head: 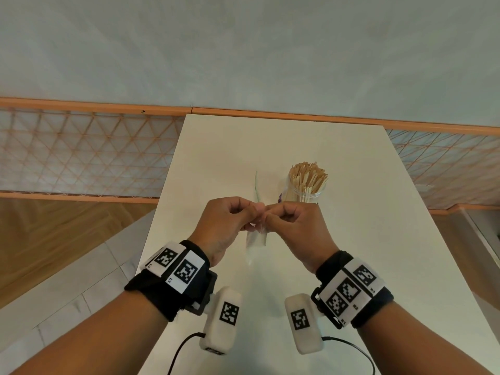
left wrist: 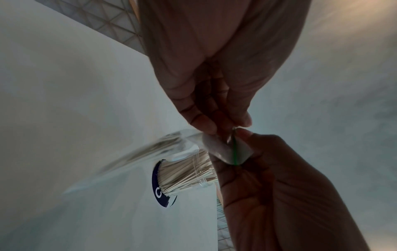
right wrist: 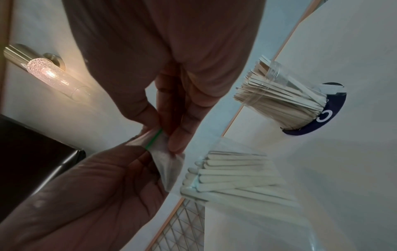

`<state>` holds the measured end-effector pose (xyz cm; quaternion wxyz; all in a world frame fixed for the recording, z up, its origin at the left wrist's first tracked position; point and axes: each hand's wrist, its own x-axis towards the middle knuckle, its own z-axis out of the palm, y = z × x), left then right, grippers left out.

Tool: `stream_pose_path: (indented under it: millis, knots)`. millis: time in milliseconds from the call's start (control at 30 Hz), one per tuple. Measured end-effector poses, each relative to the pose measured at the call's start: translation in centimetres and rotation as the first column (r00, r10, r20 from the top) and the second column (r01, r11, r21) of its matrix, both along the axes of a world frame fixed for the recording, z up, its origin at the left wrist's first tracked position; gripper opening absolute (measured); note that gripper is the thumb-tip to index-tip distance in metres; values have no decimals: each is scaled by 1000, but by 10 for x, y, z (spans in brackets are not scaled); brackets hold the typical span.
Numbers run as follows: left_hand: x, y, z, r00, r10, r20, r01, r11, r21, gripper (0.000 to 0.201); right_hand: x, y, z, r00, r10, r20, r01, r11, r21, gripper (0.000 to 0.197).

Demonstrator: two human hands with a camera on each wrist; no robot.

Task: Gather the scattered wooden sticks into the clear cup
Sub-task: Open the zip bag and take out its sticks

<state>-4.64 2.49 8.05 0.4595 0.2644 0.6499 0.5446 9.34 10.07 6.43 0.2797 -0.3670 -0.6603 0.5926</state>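
Head view has my left hand (head: 226, 223) and right hand (head: 293, 228) both pinching a clear bag (right wrist: 171, 163) of wooden sticks (right wrist: 225, 176) above the tabletop (head: 351, 239), clear cup (head: 307, 189) behind already stuffed, so I reckon this last batch still needs emptying in.

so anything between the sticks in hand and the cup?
Yes: the clear plastic bag with a green seal line encloses the loose wooden sticks; left hand and right hand pinch its top. The clear cup, already stick-packed, stands just beyond the right hand.
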Motion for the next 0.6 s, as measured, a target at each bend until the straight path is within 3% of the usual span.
stream_pose_path:
  millis: [333,467,600]
  knots:
    - [0,-6,1,996,-28,-87,28,1000,-3,16,-2,-7,2,997,-40,64,36,998,60,17]
    - [-4,-6,7,933,-104,-345,86,994,-69,15,-3,-9,5,994,-61,87,51,993,108,15]
    - [-17,-8,12,903,-103,-417,62,992,-110,11,5,2,11,987,-113,119,101,990,103,9]
